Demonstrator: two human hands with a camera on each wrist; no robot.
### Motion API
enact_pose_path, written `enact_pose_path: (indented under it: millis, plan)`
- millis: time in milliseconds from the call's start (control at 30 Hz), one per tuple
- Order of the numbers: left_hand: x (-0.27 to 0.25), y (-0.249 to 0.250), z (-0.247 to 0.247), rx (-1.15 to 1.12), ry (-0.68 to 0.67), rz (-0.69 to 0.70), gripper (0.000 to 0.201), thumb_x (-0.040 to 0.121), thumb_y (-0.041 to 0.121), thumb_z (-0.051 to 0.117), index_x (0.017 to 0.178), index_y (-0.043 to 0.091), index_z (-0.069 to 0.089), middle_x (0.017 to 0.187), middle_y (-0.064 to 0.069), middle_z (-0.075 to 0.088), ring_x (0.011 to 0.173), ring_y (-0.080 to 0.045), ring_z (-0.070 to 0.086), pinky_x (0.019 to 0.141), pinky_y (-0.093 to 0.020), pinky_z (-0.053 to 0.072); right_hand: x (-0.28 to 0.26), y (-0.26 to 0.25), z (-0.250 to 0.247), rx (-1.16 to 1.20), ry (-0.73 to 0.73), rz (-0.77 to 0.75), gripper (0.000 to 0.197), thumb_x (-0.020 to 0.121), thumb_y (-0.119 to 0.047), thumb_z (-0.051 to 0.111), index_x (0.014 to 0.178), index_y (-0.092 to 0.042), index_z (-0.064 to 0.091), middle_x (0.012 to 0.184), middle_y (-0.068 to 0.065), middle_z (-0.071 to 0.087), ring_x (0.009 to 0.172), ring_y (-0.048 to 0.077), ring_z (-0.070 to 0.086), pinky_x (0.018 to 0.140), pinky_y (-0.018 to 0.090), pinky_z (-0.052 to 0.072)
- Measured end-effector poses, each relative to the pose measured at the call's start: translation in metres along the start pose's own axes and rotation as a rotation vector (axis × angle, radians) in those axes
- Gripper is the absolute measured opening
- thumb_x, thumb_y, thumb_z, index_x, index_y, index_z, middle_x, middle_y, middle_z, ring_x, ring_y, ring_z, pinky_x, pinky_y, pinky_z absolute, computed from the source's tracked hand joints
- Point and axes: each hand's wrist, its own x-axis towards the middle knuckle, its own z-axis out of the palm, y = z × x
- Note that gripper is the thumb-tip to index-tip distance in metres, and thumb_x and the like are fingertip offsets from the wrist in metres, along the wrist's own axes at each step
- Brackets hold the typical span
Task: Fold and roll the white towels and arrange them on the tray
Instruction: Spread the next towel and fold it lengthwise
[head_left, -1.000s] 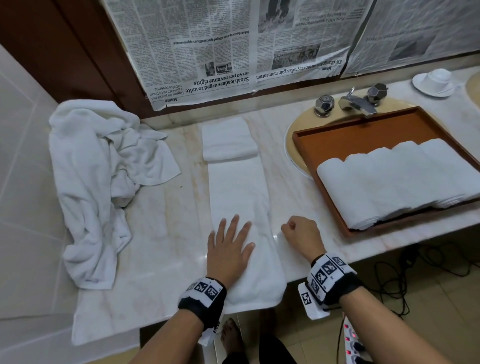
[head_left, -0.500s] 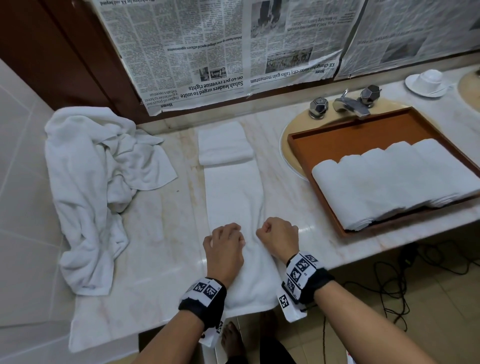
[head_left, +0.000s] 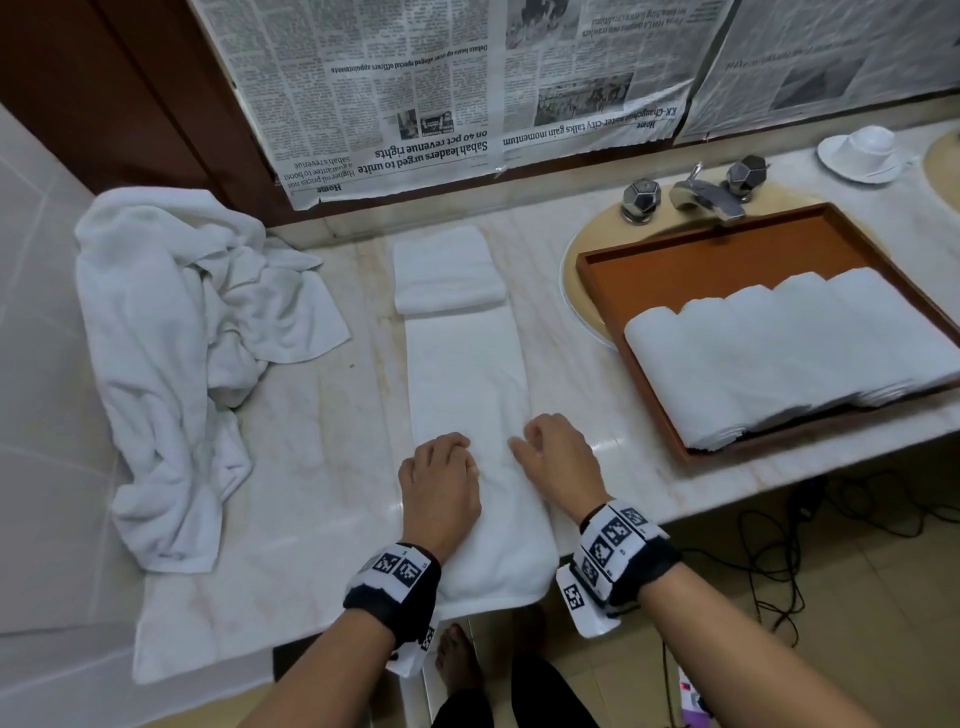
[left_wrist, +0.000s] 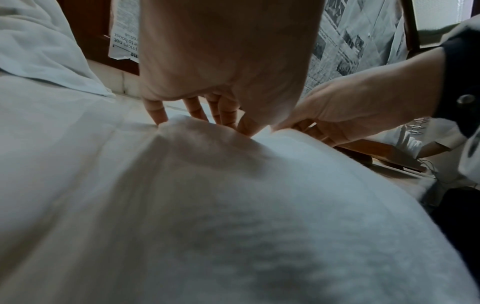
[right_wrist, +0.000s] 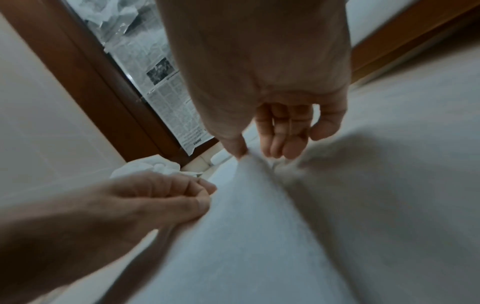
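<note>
Both hands, left hand (head_left: 441, 480) and right hand (head_left: 558, 460), curl fingers (left_wrist: 158, 114) into the folded towel strip (head_left: 467, 374). Its soft near end overhangs the marble worktop (head_left: 311, 441) edge.

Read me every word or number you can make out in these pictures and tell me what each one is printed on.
All legible text is on the upside-down newspaper sheets taped to the wall:
"Sabah leaders urged to unite on 40 pct revenue rights"
"KK-Chiangmai sister-city talks gain momentum"
"Home"
"Higher oil prices not a guarantee to boost Sabah's revenue", partly legible
Body columns and the smaller headlines: too small or blurred to read.
Black-and-white wristbands: square code patterns only, no words.
</note>
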Motion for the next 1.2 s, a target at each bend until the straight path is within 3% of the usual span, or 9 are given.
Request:
enact_pose_path:
  millis: [167,300,567,700,833,900,1000,1100,1200]
  plan:
    - [0.000,-0.005,-0.003,-0.018,0.016,0.018,0.015,0.092,0.037,0.061,0.101,0.025,0.062,0.124,0.011,0.055,0.113,-0.020,0.047,0.091,-0.037,0.036,0.011,-0.004,0.004,-0.034,-0.059,0.111,0.020,0.095,-0.029,0.055,0.088,-0.010,0.055,0.094,0.009,0.063,0.089,0.028,0.057,0.068,0.032,0.039]
    - [0.005,-0.004,-0.009,0.002,-0.038,0.007,0.012,0.096,0.032,0.058,0.101,0.024,0.065,0.115,0.009,0.057,0.107,-0.022,0.049,0.086,-0.035,0.034,0.012,-0.005,-0.006,-0.059,-0.055,0.121,0.023,0.092,-0.030,0.057,0.085,-0.008,0.057,0.085,0.008,0.063,0.080,0.028,0.057,0.068,0.036,0.047]
    - [0.007,-0.006,-0.018,-0.031,-0.116,-0.072,0.014,0.097,0.031,0.055,0.105,0.021,0.061,0.114,0.003,0.052,0.103,-0.023,0.050,0.084,-0.034,0.039,0.010,-0.008,-0.008,-0.350,-0.039,0.072,0.002,0.095,-0.013,0.048,0.097,-0.012,0.047,0.096,0.007,0.056,0.083,0.029,0.054,0.065,0.032,0.034]
    - [0.007,-0.007,-0.022,-0.028,-0.129,-0.081,0.032,0.094,0.038,0.057,0.124,0.026,0.055,0.132,0.004,0.045,0.121,-0.023,0.042,0.097,-0.039,0.037,0.007,0.003,-0.007,-0.373,0.188,-0.098,0.021,0.082,0.004,0.053,0.100,-0.007,0.055,0.099,0.011,0.055,0.088,0.034,0.055,0.068,0.036,0.034]
    - [0.009,0.003,-0.011,0.037,-0.218,0.020,0.053,0.104,0.048,0.035,0.155,0.039,0.024,0.165,0.011,0.010,0.152,-0.022,0.007,0.118,-0.053,0.014,-0.009,0.003,0.024,-0.334,0.064,-0.378,0.037,0.094,-0.021,0.045,0.127,-0.010,0.058,0.130,0.008,0.058,0.119,0.029,0.055,0.095,0.043,0.045]
    - [0.007,-0.001,-0.001,0.108,-0.275,0.030,0.055,0.105,0.053,0.017,0.158,0.042,0.004,0.165,0.015,-0.010,0.153,-0.018,-0.012,0.120,-0.057,0.005,-0.015,0.011,0.035,-0.395,-0.083,-0.361,0.056,0.102,-0.036,0.025,0.150,-0.012,0.039,0.158,0.003,0.035,0.147,0.023,0.030,0.115,0.044,0.028]
    - [0.002,-0.016,0.004,0.185,-0.245,0.047,0.064,0.095,0.062,-0.005,0.156,0.043,-0.009,0.162,0.017,-0.023,0.151,-0.015,-0.019,0.122,-0.051,0.000,-0.011,0.033,0.029,-0.534,-0.165,-0.296,0.060,0.105,-0.048,0.009,0.159,-0.025,0.002,0.165,-0.011,-0.007,0.152,0.015,-0.008,0.122,0.045,0.000]
    - [-0.006,-0.029,0.004,0.156,-0.221,0.001,0.066,0.093,0.063,-0.007,0.155,0.042,-0.013,0.161,0.019,-0.026,0.150,-0.015,-0.022,0.122,-0.053,-0.007,0.003,0.049,0.011,-0.560,-0.158,-0.145,0.058,0.104,-0.049,0.003,0.157,-0.030,-0.013,0.159,-0.018,-0.022,0.150,0.016,-0.018,0.121,0.047,-0.008]
    - [-0.012,-0.029,0.004,0.128,-0.193,-0.029,0.065,0.095,0.062,-0.003,0.156,0.040,-0.010,0.161,0.018,-0.024,0.150,-0.016,-0.023,0.120,-0.056,-0.010,0.008,0.044,-0.002,-0.494,-0.118,-0.099,0.058,0.104,-0.045,0.004,0.158,-0.028,-0.008,0.159,-0.017,-0.020,0.151,0.016,-0.015,0.121,0.045,-0.006]
